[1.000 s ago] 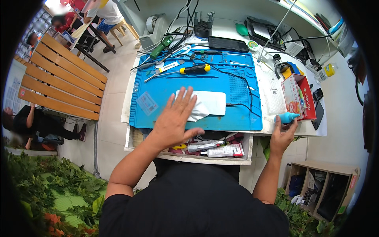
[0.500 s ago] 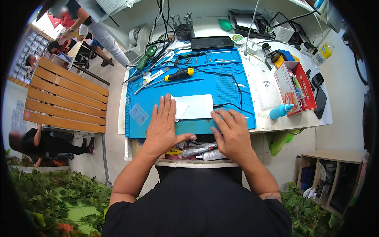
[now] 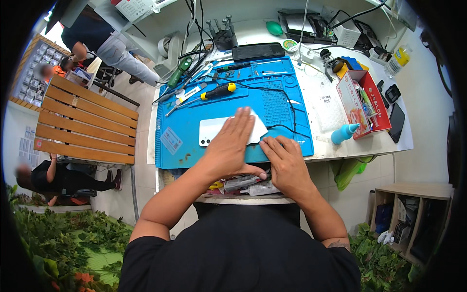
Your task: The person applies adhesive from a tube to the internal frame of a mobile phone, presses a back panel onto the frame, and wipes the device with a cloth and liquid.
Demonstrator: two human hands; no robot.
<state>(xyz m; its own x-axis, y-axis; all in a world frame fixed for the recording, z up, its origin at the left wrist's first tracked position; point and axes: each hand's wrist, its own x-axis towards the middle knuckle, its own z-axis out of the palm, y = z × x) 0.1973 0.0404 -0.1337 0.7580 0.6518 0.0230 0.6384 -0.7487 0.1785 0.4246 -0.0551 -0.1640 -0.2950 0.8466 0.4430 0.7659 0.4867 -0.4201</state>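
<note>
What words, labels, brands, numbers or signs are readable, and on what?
I won't copy wording.
Red-and-white box: large lettering, readable.
White wrapping: unclear marks.
Sticker on blue mat: too small.
White tool: lettering, too small.
Bottle: label too blurred.
Wall papers: too small.
Shelf paper: too small.
Round tin: too small.

- Apparently a phone-repair workshop.
- Blue, rectangular, compartmented work mat (image 3: 248, 100) on a white tabletop (image 3: 316, 73).
- Long yellow-and-black-handled screwdriver (image 3: 218, 91); round black tool holder (image 3: 224, 40).
- Rectangular white smartphone (image 3: 211, 127) with rear camera lenses (image 3: 203, 141), lying on the mat.

The head-worn fisheye view looks steeply down onto the nearby workbench (image 3: 320, 144).
</note>
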